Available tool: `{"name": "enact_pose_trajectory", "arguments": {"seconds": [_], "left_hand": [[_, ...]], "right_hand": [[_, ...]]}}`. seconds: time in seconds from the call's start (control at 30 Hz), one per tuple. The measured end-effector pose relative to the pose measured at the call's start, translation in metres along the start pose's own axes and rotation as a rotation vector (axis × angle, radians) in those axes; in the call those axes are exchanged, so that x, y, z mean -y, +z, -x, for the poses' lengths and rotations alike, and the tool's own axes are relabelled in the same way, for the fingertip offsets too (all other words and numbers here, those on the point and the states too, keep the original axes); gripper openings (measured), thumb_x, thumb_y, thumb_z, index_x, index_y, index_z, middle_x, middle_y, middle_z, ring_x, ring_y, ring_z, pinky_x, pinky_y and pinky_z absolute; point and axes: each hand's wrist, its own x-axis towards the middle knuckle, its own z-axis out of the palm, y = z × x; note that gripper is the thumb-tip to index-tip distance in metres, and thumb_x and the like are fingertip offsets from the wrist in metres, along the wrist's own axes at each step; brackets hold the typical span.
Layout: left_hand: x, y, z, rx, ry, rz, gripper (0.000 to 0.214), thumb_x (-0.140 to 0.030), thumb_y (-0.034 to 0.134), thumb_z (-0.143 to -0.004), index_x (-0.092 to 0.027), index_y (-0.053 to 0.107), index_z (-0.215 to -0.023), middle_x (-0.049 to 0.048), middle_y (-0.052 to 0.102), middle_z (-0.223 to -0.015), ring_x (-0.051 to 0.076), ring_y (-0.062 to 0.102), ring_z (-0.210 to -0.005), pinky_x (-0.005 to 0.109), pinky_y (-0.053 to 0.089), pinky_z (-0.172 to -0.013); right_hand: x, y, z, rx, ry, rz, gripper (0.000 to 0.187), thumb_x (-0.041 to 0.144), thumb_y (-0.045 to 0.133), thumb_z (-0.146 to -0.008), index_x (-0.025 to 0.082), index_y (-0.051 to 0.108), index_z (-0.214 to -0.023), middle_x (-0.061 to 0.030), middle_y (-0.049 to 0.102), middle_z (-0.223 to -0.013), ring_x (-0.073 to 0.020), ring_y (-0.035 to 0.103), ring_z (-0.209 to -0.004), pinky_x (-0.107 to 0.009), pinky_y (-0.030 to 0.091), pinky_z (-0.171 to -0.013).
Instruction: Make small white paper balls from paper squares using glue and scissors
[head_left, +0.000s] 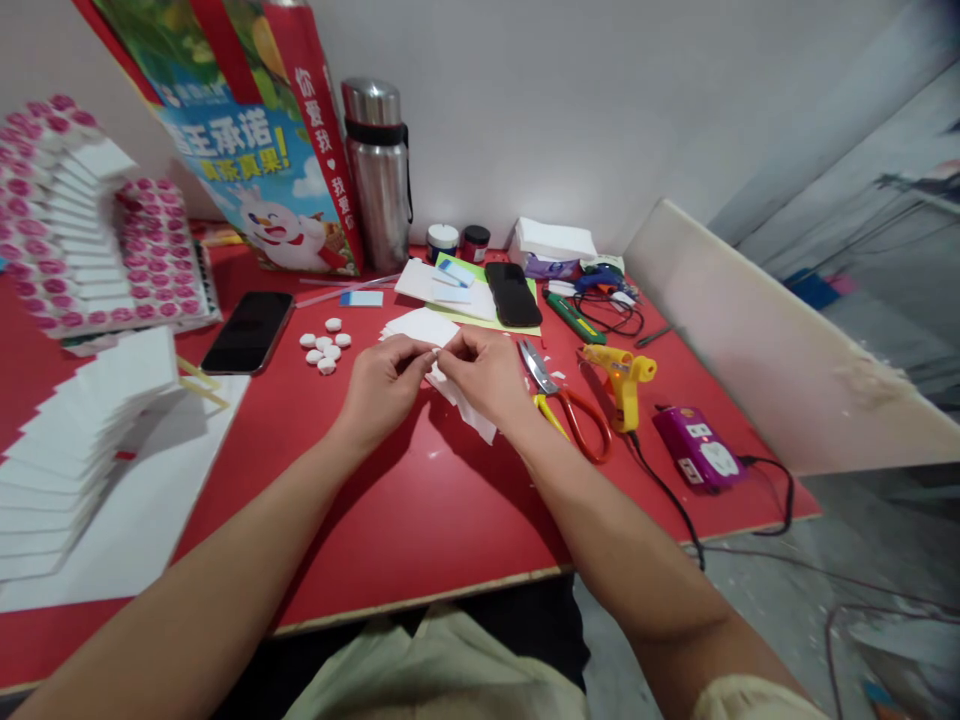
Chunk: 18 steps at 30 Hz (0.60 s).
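My left hand [388,385] and my right hand [484,372] meet over the middle of the red table, fingertips pinched together. A small white piece [436,356] shows between them, mostly hidden by the fingers; its kind is unclear. Under and beside my right hand lies a strip of white paper [474,418], and more white paper [421,325] sits just beyond my hands. Several small white round pieces [322,346] are gathered left of my left hand. Scissors with red and yellow handles [574,410] lie to the right of my right hand.
A yellow glue gun [624,385] and a purple power socket [697,450] with cords stand right. Phones [249,332], a steel flask [379,190], a bag [262,150] and jars [442,240] are farther back. White card stair models [90,430] occupy the left.
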Motion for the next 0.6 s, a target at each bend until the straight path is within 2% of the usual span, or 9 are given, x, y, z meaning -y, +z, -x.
{"name": "enact_pose_trajectory", "arguments": {"seconds": [0.13,0.33,0.47,0.6], "left_hand": [[0.0016,0.0002,0.0011,-0.031,0.064,-0.018,0.017,-0.024,0.063,-0.093,-0.016,0.077,-0.088,0.0061,0.075,-0.086,0.018,0.066,-0.081,0.032,0.049,-0.076],[0.0019,-0.0024,-0.0001,-0.044,0.093,-0.058,0.017,-0.024,0.064,-0.094,-0.016,0.072,-0.082,0.0042,0.072,-0.079,0.017,0.063,-0.074,0.030,0.047,-0.070],[0.0018,-0.0048,-0.0005,-0.019,0.186,-0.179,0.018,-0.021,0.059,-0.096,-0.016,0.071,-0.084,0.0062,0.072,-0.083,0.018,0.064,-0.077,0.032,0.047,-0.073],[0.0024,-0.0067,-0.0004,0.001,0.254,-0.238,0.018,-0.019,0.057,-0.097,-0.017,0.072,-0.089,0.0069,0.073,-0.086,0.019,0.065,-0.081,0.032,0.048,-0.074]], "right_hand": [[0.0002,-0.0016,0.0010,0.013,-0.040,0.020,0.019,0.025,0.065,-0.079,0.019,0.059,-0.063,0.0029,0.061,-0.062,-0.0112,0.051,-0.060,-0.026,0.036,-0.058],[-0.0005,-0.0063,0.0014,0.100,-0.005,-0.149,0.015,0.026,0.067,-0.081,0.017,0.065,-0.069,0.0014,0.064,-0.066,-0.0120,0.055,-0.063,-0.025,0.040,-0.059],[0.0005,-0.0081,0.0015,0.137,0.009,-0.130,0.017,0.029,0.068,-0.083,0.016,0.070,-0.072,-0.0001,0.064,-0.067,-0.0124,0.053,-0.065,-0.025,0.039,-0.059],[0.0002,-0.0070,0.0016,0.114,0.014,-0.104,0.019,0.033,0.068,-0.085,0.016,0.072,-0.075,-0.0020,0.068,-0.071,-0.0135,0.055,-0.067,-0.026,0.040,-0.059]]}}
